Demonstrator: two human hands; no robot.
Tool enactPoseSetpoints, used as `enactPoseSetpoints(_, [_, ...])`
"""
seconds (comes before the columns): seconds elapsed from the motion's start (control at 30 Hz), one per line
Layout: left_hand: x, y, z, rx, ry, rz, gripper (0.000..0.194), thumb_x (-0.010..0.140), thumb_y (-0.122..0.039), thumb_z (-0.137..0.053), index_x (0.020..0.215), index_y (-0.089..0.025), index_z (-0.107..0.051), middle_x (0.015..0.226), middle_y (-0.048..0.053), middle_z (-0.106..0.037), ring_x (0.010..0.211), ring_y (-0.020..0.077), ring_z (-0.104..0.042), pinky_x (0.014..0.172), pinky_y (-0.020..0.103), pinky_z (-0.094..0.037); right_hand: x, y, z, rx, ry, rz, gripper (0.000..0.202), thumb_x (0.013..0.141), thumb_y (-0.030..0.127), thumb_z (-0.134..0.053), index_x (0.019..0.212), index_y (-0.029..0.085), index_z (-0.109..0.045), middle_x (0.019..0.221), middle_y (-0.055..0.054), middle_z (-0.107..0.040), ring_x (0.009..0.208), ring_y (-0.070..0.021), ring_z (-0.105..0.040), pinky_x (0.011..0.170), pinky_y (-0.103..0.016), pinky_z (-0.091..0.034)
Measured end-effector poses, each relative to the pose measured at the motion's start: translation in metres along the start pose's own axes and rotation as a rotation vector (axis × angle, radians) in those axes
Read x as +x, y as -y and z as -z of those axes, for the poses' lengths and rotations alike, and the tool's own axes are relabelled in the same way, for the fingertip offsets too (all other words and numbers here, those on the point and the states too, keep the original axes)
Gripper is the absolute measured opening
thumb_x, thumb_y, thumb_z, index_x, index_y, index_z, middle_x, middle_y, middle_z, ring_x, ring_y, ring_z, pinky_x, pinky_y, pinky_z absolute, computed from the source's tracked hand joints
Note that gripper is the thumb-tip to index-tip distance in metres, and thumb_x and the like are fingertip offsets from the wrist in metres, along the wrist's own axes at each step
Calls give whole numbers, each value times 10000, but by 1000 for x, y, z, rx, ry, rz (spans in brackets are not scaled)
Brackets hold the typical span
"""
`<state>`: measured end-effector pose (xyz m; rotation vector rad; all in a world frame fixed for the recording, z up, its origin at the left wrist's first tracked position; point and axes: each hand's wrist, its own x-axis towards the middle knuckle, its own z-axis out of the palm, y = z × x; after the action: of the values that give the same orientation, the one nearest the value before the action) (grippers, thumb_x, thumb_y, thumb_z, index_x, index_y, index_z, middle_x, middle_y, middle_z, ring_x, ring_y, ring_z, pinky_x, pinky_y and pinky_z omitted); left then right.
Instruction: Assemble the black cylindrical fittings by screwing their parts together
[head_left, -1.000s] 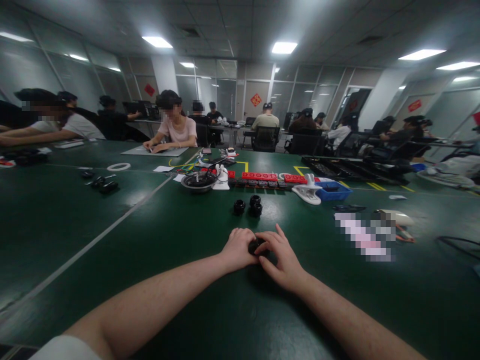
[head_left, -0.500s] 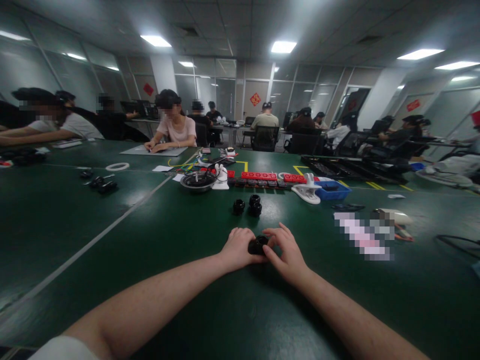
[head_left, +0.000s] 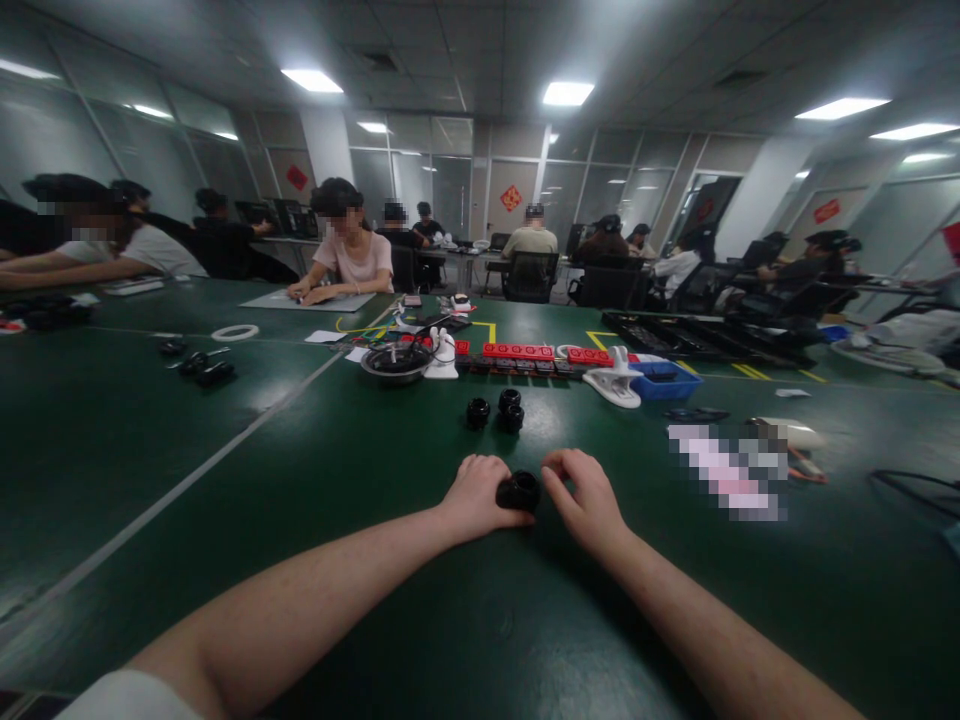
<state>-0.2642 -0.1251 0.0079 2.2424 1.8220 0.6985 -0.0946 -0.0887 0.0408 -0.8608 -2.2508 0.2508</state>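
My left hand (head_left: 478,495) is closed on a glossy black round part (head_left: 523,491) with a hole in its top, low over the green table (head_left: 420,620). Its thumb lies along the near side; the far fingers are partly hidden. Just to the right, apart from the part, is my right hand (head_left: 589,500), empty, with bent fingers and a gap between thumb and forefinger. Beyond the hands stands a similar black round part (head_left: 478,413). To its right are more of the same kind, one a black ring-like part (head_left: 511,417), close together.
Farther back are a metal bowl (head_left: 397,364), red power strips (head_left: 517,352), a white clip stand (head_left: 616,378) and a blue bin (head_left: 666,381). A cream-coloured object (head_left: 784,433) lies at right. Across the table sits a person in pink (head_left: 352,260).
My right hand has let go of the black round part and moved a little to the right. My left hand still grips it in about the same place.
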Motion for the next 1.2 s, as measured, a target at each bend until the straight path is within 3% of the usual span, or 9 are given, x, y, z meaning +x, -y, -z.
enactPoseSetpoints(0.1, [-1, 1, 0, -8, 1, -16, 547, 531, -655, -562, 792, -177, -507, 831, 23, -501, 825, 204, -460, 800, 364, -332, 2, 0, 1, -24, 19, 25, 162, 804, 262, -397, 695, 187, -490, 707, -32, -519, 714, -171, -476, 664, -315, -373])
enactPoseSetpoints(0.3, [-2, 2, 0, -24, -1, -35, 577, 525, -634, -586, 887, -191, -513, 875, 29, -509, 871, 214, -460, 842, 381, -311, 1, -1, -1, -6, 55, 1, 100, 779, 261, -439, 802, 186, -502, 766, -36, -533, 760, -179, -494, 691, -325, -395])
enactPoseSetpoints(0.43, [-1, 3, -1, -21, 13, -28, 504, 551, -584, -606, 849, -188, -514, 855, 24, -505, 857, 206, -466, 823, 364, -334, 0, -1, -5, -20, 101, -64, 289, 732, 342, -514, 964, 173, -479, 801, -40, -544, 757, -185, -509, 685, -339, -411])
enactPoseSetpoints(0.57, [-1, 2, -2, -10, 2, -24, 472, 547, -558, -622, 818, -187, -511, 844, 25, -505, 838, 202, -471, 805, 354, -351, -1, 1, -8, -67, 138, -79, 387, 673, 402, -582, 970, 172, -491, 825, -44, -552, 767, -191, -509, 682, -341, -413])
enactPoseSetpoints(0.83, [-1, 0, -3, 3, -23, -26, 455, 564, -576, -587, 770, -181, -494, 803, 22, -502, 797, 193, -461, 792, 355, -352, 1, 5, -7, -106, 200, -49, 221, 682, 359, -595, 802, 186, -528, 766, -28, -554, 750, -184, -495, 661, -319, -402])
enactPoseSetpoints(1.0, [-1, 1, -4, 16, -31, -47, 451, 579, -580, -570, 772, -180, -494, 802, 23, -507, 795, 192, -456, 798, 355, -345, 2, 8, -3, -93, 225, 2, 186, 706, 289, -562, 854, 178, -542, 811, -40, -558, 786, -187, -498, 702, -332, -407])
enactPoseSetpoints(1.2, [0, 0, -3, 52, -6, -39, 400, 605, -533, -567, 769, -176, -499, 823, 30, -513, 817, 201, -457, 812, 368, -338, 0, 12, -3, -65, 250, 28, 290, 721, 220, -505, 1005, 165, -526, 919, -67, -563, 873, -197, -502, 797, -362, -401])
